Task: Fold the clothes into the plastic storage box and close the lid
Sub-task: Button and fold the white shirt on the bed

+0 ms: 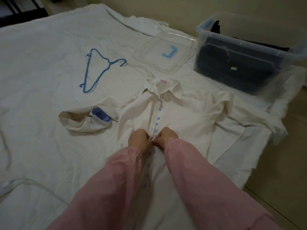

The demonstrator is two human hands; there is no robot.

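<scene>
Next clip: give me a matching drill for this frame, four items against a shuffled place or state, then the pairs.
Items
1. hanger
2. lid
3. box
4. shirt

States
A. holds dark clothes
B. pinched at the button strip by the left hand and right hand
C. blue, lying on the bed left of the collar
D. clear, flat on the bed, off the box

Pairs: 1-C, 2-D, 3-A, 4-B
</scene>
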